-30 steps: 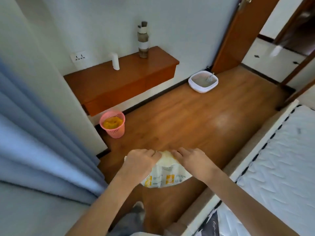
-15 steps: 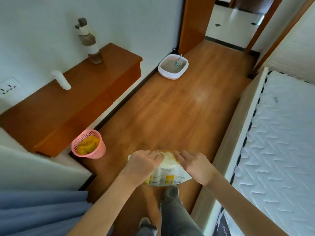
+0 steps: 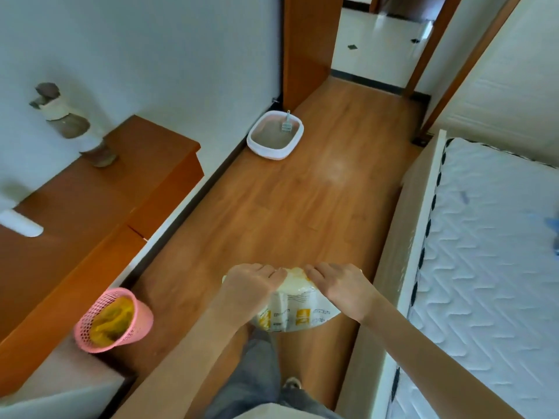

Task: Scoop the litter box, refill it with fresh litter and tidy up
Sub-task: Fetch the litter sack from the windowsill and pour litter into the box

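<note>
L hand [image 3: 252, 285]: clutches crinkly litter bag [image 3: 298, 311] top.
R hand [image 3: 338, 285]: same grip.
Litter box [image 3: 275, 137]: white oval tub w/ slotted scoop [image 3: 287, 124], by wall.

A wall-mounted wooden shelf [image 3: 99, 207] runs along the left of the frame, carrying a brown and white bottle-like ornament [image 3: 65, 122] in the upper left, blurred enough that its exact kind is unclear, and a small white cylinder [image 3: 19, 223] at the far left edge. At the right, a white quilted mattress [image 3: 490, 252] lies on a pale bed frame [image 3: 393, 267]. Wooden flooring [image 3: 287, 213] fills the middle. At the top, a wooden door [image 3: 307, 46] stands beside a doorway onto white tiles [image 3: 378, 46].
</note>
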